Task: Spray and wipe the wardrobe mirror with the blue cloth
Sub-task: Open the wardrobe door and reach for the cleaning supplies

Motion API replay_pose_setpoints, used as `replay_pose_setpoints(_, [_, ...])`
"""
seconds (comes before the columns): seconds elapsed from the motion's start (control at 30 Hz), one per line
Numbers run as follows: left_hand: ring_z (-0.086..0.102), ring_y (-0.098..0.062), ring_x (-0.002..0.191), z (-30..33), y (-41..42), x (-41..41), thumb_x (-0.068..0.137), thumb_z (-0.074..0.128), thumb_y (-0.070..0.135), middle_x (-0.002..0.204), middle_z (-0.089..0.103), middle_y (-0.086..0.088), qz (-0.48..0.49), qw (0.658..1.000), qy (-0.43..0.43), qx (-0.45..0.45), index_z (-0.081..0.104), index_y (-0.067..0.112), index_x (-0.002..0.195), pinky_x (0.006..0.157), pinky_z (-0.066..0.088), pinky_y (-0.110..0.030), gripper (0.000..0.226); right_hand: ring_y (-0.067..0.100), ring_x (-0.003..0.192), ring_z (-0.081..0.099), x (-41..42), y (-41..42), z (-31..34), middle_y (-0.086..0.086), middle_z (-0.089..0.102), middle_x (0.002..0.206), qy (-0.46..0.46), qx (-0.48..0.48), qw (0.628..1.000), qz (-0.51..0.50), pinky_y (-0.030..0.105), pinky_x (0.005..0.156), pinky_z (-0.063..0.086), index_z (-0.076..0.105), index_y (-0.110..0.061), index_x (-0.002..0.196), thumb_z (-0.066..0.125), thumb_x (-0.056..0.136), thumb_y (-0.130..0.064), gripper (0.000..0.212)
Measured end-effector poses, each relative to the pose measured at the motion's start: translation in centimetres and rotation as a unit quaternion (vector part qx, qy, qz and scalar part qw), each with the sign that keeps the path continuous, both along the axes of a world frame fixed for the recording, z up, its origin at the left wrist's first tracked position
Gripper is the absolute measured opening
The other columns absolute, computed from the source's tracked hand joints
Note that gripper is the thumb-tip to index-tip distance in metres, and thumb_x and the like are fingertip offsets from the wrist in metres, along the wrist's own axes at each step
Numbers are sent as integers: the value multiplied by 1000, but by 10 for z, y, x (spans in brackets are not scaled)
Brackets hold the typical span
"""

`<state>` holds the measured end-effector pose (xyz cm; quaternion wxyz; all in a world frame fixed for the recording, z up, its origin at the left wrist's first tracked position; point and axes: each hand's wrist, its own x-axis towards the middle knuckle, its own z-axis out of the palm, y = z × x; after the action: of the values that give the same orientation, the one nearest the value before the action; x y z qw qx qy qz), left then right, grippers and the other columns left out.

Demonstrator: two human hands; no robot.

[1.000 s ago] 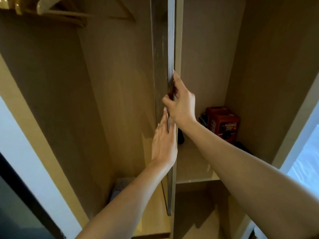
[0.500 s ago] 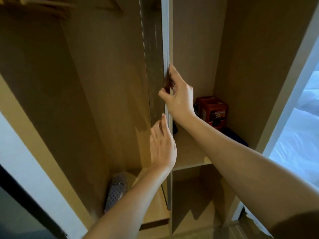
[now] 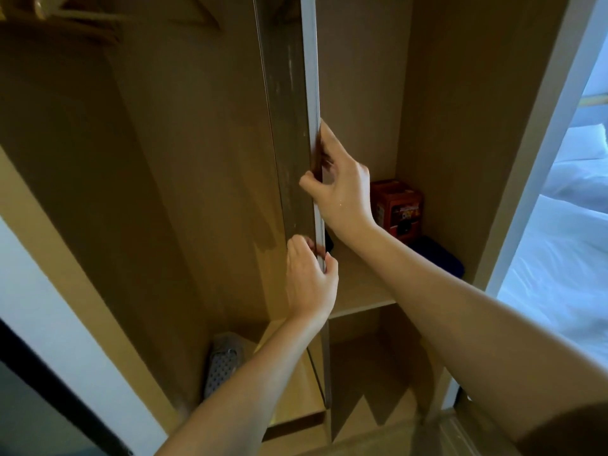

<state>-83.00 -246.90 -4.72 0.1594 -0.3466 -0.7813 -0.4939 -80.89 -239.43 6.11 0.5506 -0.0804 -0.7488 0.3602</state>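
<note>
A tall narrow mirror panel (image 3: 289, 126) stands edge-on in the middle of the open wardrobe, its smeared glass face turned to the left. My right hand (image 3: 339, 189) grips its front edge at mid height, thumb on the glass side and fingers behind. Lower down, my left hand (image 3: 309, 278) holds the same edge, fingers curled round it. A dark blue cloth (image 3: 441, 258) lies on the right-hand shelf behind my right forearm. No spray bottle is in view.
A red box (image 3: 398, 209) stands on the wooden shelf (image 3: 362, 297) at the right. A grey perforated slipper (image 3: 223, 363) lies on the wardrobe floor at the left. Wooden hangers (image 3: 65, 14) hang top left. A white bed (image 3: 559, 258) shows past the wardrobe's right side.
My left hand went from lying flat against the panel to curling round its edge. The glass face has swung out wider toward me, and my view has shifted slightly.
</note>
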Motion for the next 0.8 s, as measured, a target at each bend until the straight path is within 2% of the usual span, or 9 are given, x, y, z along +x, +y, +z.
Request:
replay_pose_setpoints(0.17, [54, -7, 85, 3, -7, 17, 87, 68, 25, 95, 46, 7, 10, 1000, -1, 7, 41, 24, 99, 66, 51, -15, 30, 17, 114, 51, 13, -4, -1, -5, 64, 114, -4, 14, 1000, 22, 3, 82, 41, 36, -19, 150, 65, 88, -6, 70])
replay_pose_setpoints(0.33, [56, -11, 82, 4, -12, 36, 85, 69, 22, 92, 48, 5, 18, 999, -35, 20, 39, 26, 93, 67, 54, -20, 31, 15, 115, 46, 36, -11, 1, 10, 64, 119, -20, 2, 999, 50, -1, 77, 40, 33, -19, 150, 64, 88, -4, 72])
replay_pose_setpoints(0.43, [56, -13, 86, 2, -14, 45, 84, 69, 24, 96, 49, 1, 28, 999, -38, 16, 42, 21, 98, 70, 55, -23, 30, 13, 117, 43, 48, -14, 2, 11, 64, 120, -28, 1, 998, 61, -3, 75, 39, 32, -19, 151, 65, 88, -5, 72])
replay_pose_setpoints(0.63, [56, -16, 89, 4, -22, 63, 83, 70, 22, 98, 52, -3, 34, 997, -58, 20, 47, 13, 104, 75, 54, -26, 32, 21, 104, 61, 66, -24, 4, 12, 67, 111, -24, 21, 997, 73, 4, 83, 41, 31, -19, 151, 64, 87, -5, 73])
replay_pose_setpoints(0.8, [53, -12, 80, 2, -29, 76, 84, 69, 20, 91, 48, 2, 39, 998, -40, 23, 42, 20, 95, 67, 51, -21, 29, 21, 101, 61, 76, -30, 2, 11, 67, 111, -17, 29, 996, 78, 1, 80, 41, 32, -19, 151, 64, 87, -4, 73])
